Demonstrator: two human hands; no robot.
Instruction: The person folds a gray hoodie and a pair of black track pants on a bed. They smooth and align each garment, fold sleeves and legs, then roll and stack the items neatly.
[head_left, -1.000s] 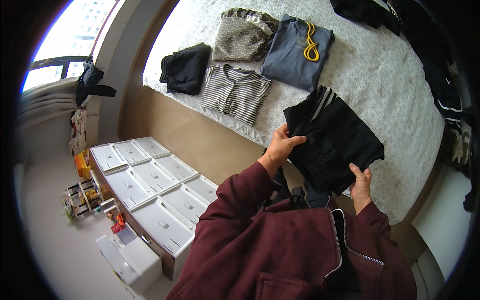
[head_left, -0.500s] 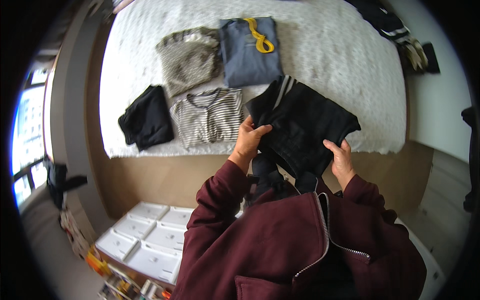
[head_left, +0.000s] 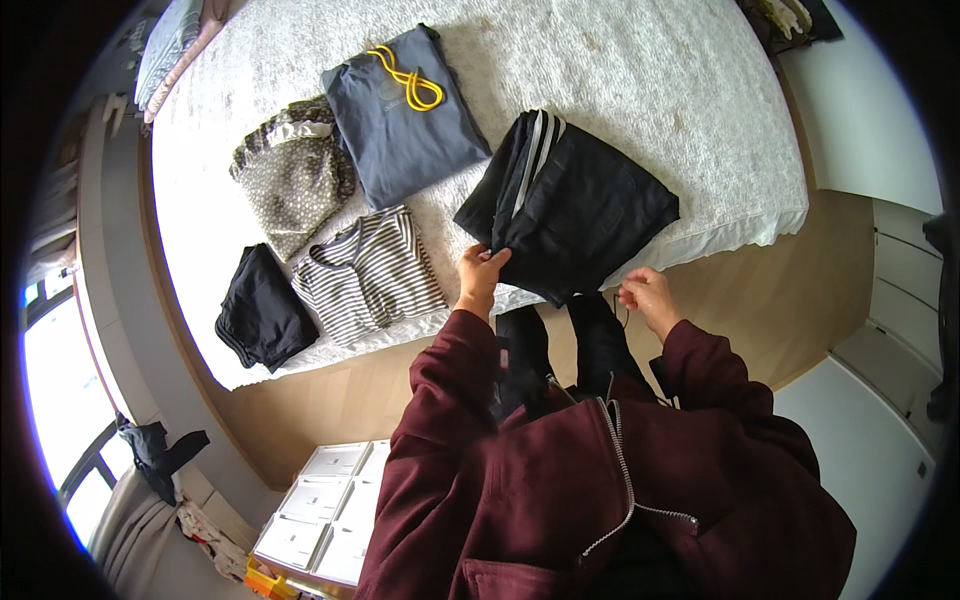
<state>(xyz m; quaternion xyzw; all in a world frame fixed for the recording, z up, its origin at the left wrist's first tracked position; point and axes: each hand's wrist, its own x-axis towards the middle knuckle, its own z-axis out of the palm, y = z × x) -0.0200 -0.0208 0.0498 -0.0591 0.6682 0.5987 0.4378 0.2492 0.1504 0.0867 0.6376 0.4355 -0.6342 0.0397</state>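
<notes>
Folded black track pants (head_left: 590, 210) with white stripes lie on the near part of the bed, partly over its front edge. At their lower left corner, my left hand (head_left: 478, 278) pinches the fabric between thumb and fingers. Beyond the lower right edge of the pants, my right hand (head_left: 650, 297) is apart from them with its fingers curled together. A thin dark cord (head_left: 623, 312) hangs by its fingertips; whether they grip it is hard to make out.
Left of the pants lie a striped top (head_left: 370, 275), a folded black garment (head_left: 262, 310), a patterned garment (head_left: 290, 180) and a blue-grey garment (head_left: 410, 130) with a yellow cord (head_left: 420, 95) on it. White drawer boxes (head_left: 315, 497) stand behind the bed's near side.
The black pants, held up by both hands before, now lie on the bed. My right hand has come off them; my left still grips a corner. The view has turned.
</notes>
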